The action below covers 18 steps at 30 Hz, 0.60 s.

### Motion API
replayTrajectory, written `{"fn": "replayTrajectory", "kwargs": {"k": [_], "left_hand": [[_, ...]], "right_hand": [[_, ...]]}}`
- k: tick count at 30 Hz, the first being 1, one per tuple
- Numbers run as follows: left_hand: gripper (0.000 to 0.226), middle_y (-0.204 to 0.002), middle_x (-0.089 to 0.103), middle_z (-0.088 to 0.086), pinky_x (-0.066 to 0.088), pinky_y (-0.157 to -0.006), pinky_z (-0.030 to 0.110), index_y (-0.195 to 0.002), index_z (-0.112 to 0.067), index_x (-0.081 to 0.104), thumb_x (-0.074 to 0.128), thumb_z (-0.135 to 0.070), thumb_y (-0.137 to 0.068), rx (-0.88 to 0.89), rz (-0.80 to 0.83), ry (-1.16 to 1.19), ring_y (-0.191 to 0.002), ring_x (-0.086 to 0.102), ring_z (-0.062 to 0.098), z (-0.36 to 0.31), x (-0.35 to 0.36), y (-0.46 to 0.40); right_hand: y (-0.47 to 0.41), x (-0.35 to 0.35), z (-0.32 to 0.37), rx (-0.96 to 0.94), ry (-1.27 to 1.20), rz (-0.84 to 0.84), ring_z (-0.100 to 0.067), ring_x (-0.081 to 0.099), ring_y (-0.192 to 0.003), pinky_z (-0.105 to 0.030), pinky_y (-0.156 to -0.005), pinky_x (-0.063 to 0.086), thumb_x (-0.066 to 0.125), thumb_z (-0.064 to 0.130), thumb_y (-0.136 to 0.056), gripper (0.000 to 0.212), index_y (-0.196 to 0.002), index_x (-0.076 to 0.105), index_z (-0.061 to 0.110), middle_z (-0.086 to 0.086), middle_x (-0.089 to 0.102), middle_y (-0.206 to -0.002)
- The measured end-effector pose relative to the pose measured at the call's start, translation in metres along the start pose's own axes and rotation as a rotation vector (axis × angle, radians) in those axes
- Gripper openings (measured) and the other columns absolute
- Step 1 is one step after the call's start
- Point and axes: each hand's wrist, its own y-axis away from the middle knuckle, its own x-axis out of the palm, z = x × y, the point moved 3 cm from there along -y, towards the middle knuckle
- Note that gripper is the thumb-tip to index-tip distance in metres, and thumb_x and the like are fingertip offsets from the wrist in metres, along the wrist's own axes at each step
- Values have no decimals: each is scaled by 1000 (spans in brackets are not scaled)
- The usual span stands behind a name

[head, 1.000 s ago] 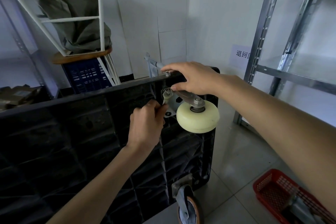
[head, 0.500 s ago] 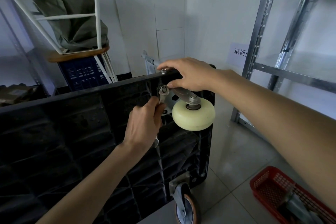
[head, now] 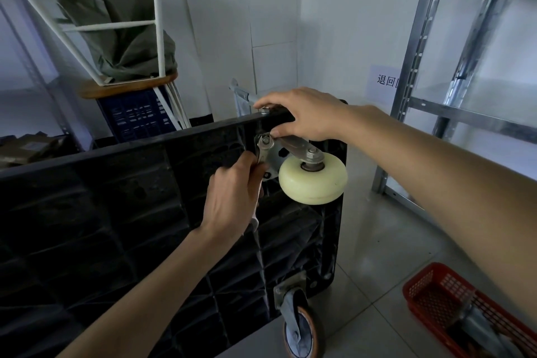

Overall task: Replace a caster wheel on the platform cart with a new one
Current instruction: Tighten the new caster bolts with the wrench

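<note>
Caster wheel (head: 313, 179), cream-coloured, bolted to the ribbed underside of the black platform cart (head: 116, 212), which stands on edge. Left hand (head: 232, 197), at 8 o'clock from the wheel, has its fingers wrapped round a wrench (head: 263, 150) whose head sits on a mounting-plate nut. Right hand (head: 305, 116), at 12 o'clock, grips the cart's top edge, fingers over it and thumb below. Red basket (head: 453, 299) lies at 4 o'clock.

Left hand (head: 232, 192) grips wrench (head: 263, 148) on caster wheel (head: 313, 180); right hand (head: 305, 116) holds cart (head: 116, 212).
</note>
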Motion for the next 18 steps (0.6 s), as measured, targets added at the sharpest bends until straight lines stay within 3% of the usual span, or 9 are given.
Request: {"fn": "replayTrajectory", "kwargs": {"k": [5, 15, 18], "left_hand": [[24, -56, 62, -8, 52, -48, 36, -82, -18, 59, 56, -32, -101, -59, -30, 50, -46, 60, 5, -5, 0, 1], [23, -53, 60, -9, 50, -46, 34, -83, -19, 61, 57, -32, -102, -71, -54, 72, -45, 59, 5, -9, -1, 16], [25, -52, 58, -9, 50, -45, 36, -80, -22, 59, 55, -36, -101, -72, 4, 29, -42, 57, 6, 5, 3, 30]], "right_hand": [[1, 0, 1, 6, 1, 0, -21, 45, -137, -42, -101, 42, 71, 41, -91, 61, -145, 43, 43, 8, 49, -150], [1, 2, 2, -2, -23, -2, -19, 44, -138, -43, -106, 41, 71, 40, -91, 63, -147, 43, 41, 10, 50, -150], [2, 4, -1, 6, -3, -4, -22, 45, -137, -44, -105, 41, 70, 41, -92, 62, -147, 42, 42, 6, 50, -150]]}}
